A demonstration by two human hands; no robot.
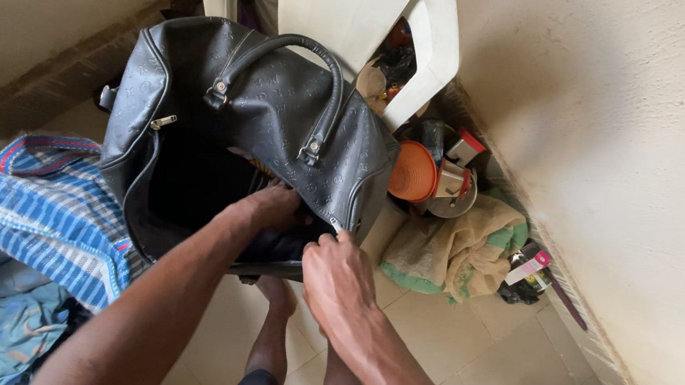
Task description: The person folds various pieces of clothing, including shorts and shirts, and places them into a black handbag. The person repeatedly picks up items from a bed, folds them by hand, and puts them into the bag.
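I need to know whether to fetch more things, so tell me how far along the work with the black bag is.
Done: the black duffel bag is unzipped and gaping. In hand: the left hand reaches inside the opening, while the right hand holds the near edge by the zip. What is inside is too dark to tell. Left: clothes in the blue checked bag and the yellow-green towel on the floor remain outside.

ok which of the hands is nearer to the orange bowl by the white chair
The right. The right hand grips the open edge of the black duffel bag on the side facing the orange bowl. The left hand reaches inside the bag, farther from it.
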